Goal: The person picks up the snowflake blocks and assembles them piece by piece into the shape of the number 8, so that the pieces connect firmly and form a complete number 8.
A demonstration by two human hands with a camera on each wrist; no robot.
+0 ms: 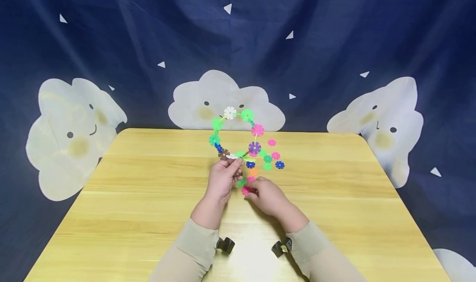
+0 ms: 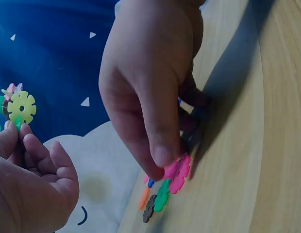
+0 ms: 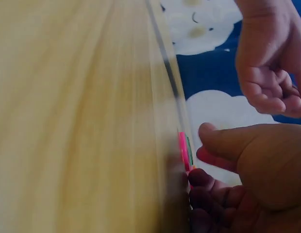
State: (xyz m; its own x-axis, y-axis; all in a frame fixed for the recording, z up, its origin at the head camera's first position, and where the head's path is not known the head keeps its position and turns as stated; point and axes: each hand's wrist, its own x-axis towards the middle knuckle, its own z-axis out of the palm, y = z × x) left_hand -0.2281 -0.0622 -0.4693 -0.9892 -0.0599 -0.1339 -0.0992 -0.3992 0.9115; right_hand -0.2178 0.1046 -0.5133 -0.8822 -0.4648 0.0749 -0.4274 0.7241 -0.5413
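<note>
My left hand (image 1: 223, 178) pinches a ring of interlocking snowflake discs (image 1: 257, 130) at its bottom, holding it raised above the table. White, green, pink, purple, blue and brown discs make up the ring. In the left wrist view, a yellow disc (image 2: 22, 107) of it shows above the fingertips. My right hand (image 1: 269, 196) is low over the table beside a loose pink disc (image 1: 246, 190). Seen from the right wrist, its thumb and fingers stand apart near the pink disc (image 3: 183, 151); whether they touch it is unclear.
More loose discs lie on the wooden table (image 1: 148, 216) beyond my right hand, among them an orange disc (image 1: 253, 172), a blue disc (image 1: 279, 165) and a pink disc (image 1: 272, 142). A dark blue curtain (image 1: 122, 34) with clouds hangs behind the table.
</note>
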